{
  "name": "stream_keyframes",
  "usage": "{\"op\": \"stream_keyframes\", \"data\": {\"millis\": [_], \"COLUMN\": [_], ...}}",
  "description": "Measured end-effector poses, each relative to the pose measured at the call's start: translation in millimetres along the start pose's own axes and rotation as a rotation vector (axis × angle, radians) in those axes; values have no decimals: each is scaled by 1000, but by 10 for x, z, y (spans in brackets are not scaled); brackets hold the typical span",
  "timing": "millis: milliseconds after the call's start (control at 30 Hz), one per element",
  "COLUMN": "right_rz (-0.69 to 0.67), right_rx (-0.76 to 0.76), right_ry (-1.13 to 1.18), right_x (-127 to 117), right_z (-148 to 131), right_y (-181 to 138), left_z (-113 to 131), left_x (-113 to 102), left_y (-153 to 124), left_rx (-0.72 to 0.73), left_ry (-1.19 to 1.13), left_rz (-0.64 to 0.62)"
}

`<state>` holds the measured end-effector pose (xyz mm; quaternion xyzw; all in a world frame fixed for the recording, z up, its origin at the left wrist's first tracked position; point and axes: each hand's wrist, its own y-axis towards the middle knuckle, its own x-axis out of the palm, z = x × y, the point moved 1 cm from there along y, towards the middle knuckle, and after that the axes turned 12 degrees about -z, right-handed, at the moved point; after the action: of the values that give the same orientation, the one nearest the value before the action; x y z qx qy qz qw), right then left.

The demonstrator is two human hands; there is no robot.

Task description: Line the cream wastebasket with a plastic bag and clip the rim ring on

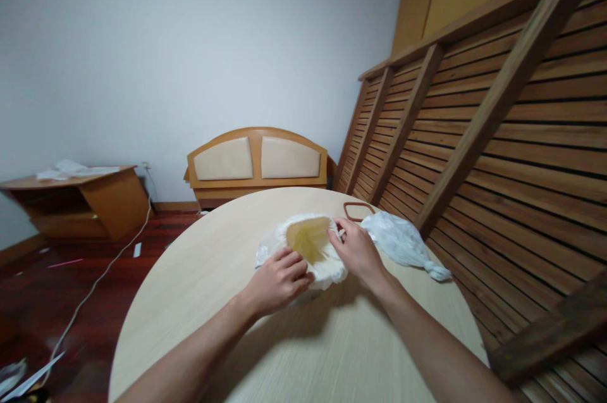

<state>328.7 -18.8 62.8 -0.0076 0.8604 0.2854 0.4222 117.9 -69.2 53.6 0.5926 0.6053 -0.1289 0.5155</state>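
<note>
A white plastic bag (pixel 327 271) stands with its mouth open upward on the round table, and its edge is folded outward. Inside the mouth shows a yellowish hollow; whether that is a container within the bag, I cannot make out. My left hand (pixel 283 279) has its fingers curled over the near left edge of the bag. On the far right edge, my right hand (pixel 358 245) pinches the plastic between thumb and fingers. To the right of that hand lies a knotted, filled white plastic bag (pixel 398 240). Behind it rests a brown rounded-square ring (pixel 345 212).
The pale round table (pixel 190 289) fills the foreground. Wooden slatted panels (pixel 474 156) lean close along its right side. Beyond stands a headboard (pixel 257 162) with cream pads. At left are a low wooden cabinet (pixel 107 204) and a white cable (pixel 102 274) on the dark red floor.
</note>
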Motion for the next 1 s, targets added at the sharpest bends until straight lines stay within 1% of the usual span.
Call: {"op": "stream_keyframes", "data": {"millis": [100,200,333,400,467,533,567,600,667,700,767,833,1000], "right_rz": [4,11,0,29,120,190,186,150,23,-37,-114,-137,-89], "right_rx": [-9,-26,-15,-18,-88,-252,-364,-479,-655,-705,-737,-728,-705], "right_ry": [-13,48,123,137,111,32,-17,-62,-125,-148,-191,-224,-221], "right_x": [25,58,104,89,31,-49,-84,-108,-120,-109,-70,-30,-24], "right_z": [10,56,116,104,56,-21,-63,-103,-162,-178,-184,-160,-62], "right_y": [0,4,8,1,-21,-57,-79,-101,-138,-150,-155,-140,-84], "left_z": [-26,-68,-112,-126,-143,-167,-182,-197,-227,-241,-266,-290,-351], "left_x": [21,49,50,38,29,29,34,40,57,66,82,93,91], "left_y": [-27,-66,-91,-89,-88,-95,-103,-112,-135,-146,-168,-187,-224], "left_rx": [-6,-29,-81,-107,-132,-171,-192,-212,-240,-249,-267,-281,-312], "left_ry": [-10,-34,-55,-61,-80,-115,-135,-154,-186,-198,-217,-238,-303], "left_rz": [10,10,54,75,85,90,92,95,101,104,107,107,117]}}
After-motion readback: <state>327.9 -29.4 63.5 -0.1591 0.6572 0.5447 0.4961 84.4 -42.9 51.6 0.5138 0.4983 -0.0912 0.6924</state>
